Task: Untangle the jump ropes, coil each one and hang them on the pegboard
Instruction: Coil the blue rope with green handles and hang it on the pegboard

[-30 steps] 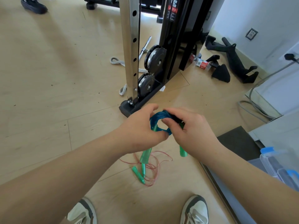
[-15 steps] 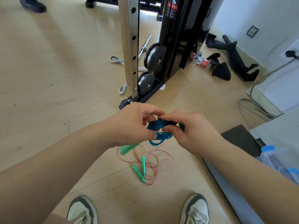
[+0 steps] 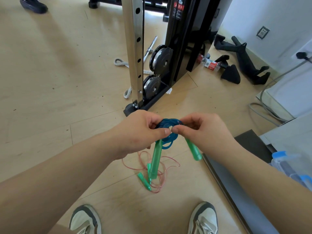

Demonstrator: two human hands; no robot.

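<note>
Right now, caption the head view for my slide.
Left hand and right hand pinch a coiled blue jump rope, green handles dangling, over a pink jump rope on the wooden floor.

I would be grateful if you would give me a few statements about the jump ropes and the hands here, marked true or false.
1. The left hand and the right hand both grip the coiled blue rope. True.
2. The pink rope hangs neatly coiled on a hook. False: it lies in loose loops on the floor.
3. The blue rope's two green handles hang below the hands. True.
4. The blue rope rests on the floor. False: it is held up in the air, above the pink rope.
5. The pink rope has black handles. False: its handles are green.
</note>
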